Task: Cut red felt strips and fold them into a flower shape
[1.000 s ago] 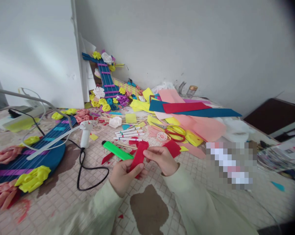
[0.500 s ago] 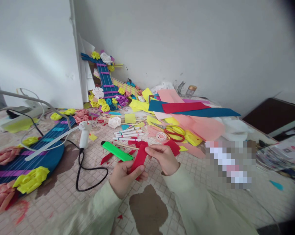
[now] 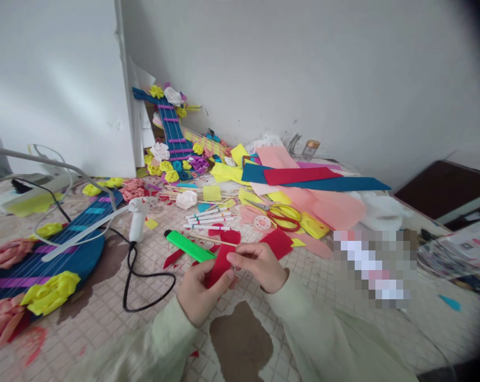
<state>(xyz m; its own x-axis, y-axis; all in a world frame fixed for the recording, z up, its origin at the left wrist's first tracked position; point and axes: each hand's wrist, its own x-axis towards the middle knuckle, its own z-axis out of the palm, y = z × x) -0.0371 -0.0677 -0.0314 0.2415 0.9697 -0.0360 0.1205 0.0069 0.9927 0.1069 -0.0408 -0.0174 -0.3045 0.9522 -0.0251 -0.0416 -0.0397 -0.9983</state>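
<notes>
A strip of red crepe paper (image 3: 219, 265) is held up in front of me over the tiled tabletop. My left hand (image 3: 200, 291) is closed on its lower part, thumb on top. My right hand (image 3: 259, 265) pinches the strip's right edge with thumb and forefinger; a thin wooden stick (image 3: 223, 242) runs just past these fingertips, and I cannot tell whether they touch it. Beyond my left hand lies a bright green utility knife (image 3: 188, 246). More red paper (image 3: 277, 243) lies behind my right hand.
A white glue gun (image 3: 137, 223) with a black cord stands left, beside a blue paper guitar (image 3: 86, 239). Red-handled scissors (image 3: 285, 218), several markers (image 3: 208, 217) and a white tape roll (image 3: 262, 222) lie ahead. Crepe paper sheets (image 3: 327, 204) are piled behind; another decorated guitar (image 3: 172, 130) leans at the wall.
My right hand has slid slightly down and left along the red strip's edge, closer to my left hand. My left hand has barely moved.
</notes>
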